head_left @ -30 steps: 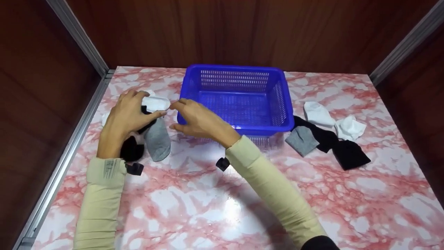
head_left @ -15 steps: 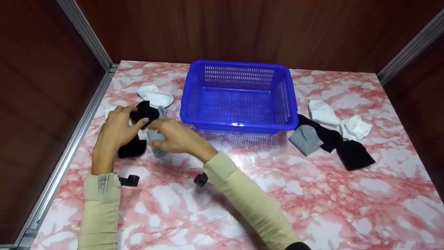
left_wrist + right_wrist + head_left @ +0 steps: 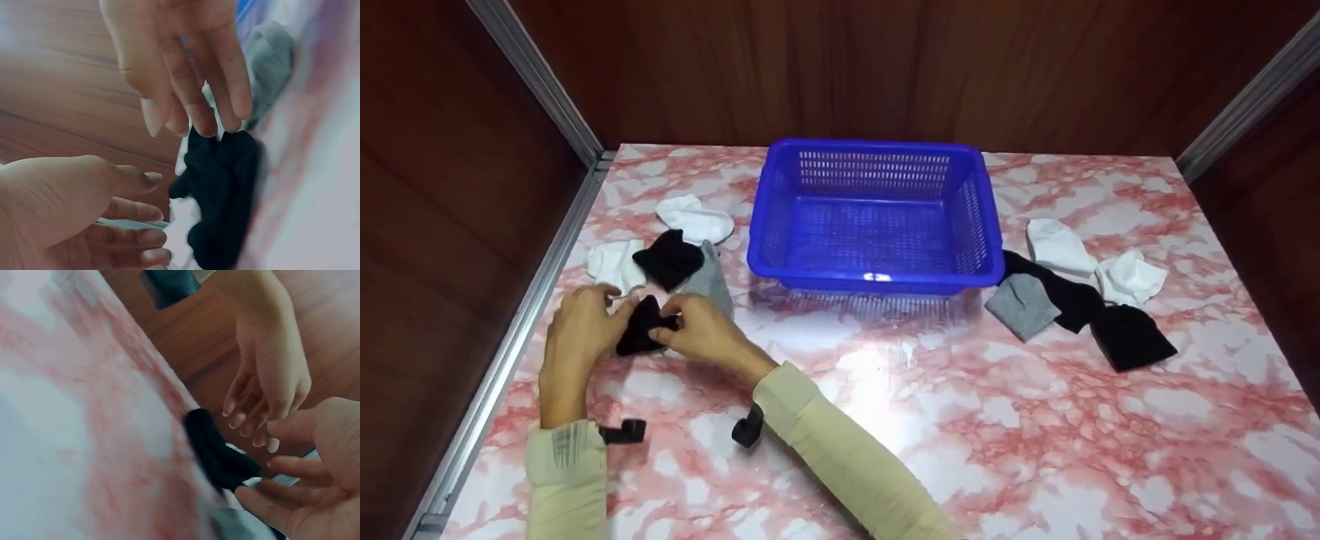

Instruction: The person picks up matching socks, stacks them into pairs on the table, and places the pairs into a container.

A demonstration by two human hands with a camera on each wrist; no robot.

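Note:
In the head view a bunched black sock [image 3: 637, 330] lies at the left of the table between my two hands. My left hand [image 3: 581, 330] is at its left side, fingers loosely bent; in the left wrist view a gap shows between my left fingers [image 3: 138, 211] and the black sock [image 3: 225, 197]. From the other side my right hand [image 3: 701, 330] reaches over, its fingertips at the sock's edge and its thumb apart from them. Just beyond lie a second black sock [image 3: 669, 259], a white sock [image 3: 615, 262], another white sock [image 3: 697, 220] and a grey sock [image 3: 711, 281].
A blue plastic basket [image 3: 877, 281] with slotted walls stands at the back middle. Right of it lie a grey sock [image 3: 1023, 306], black socks [image 3: 1131, 337] and white socks [image 3: 1061, 247]. Wooden panels [image 3: 870, 67] enclose the marbled table [image 3: 960, 450] at the back and sides.
Both hands have come nearer the body, from the far white sock, past the second black sock, to the nearest black sock. The white sock and second black sock lie released on the table.

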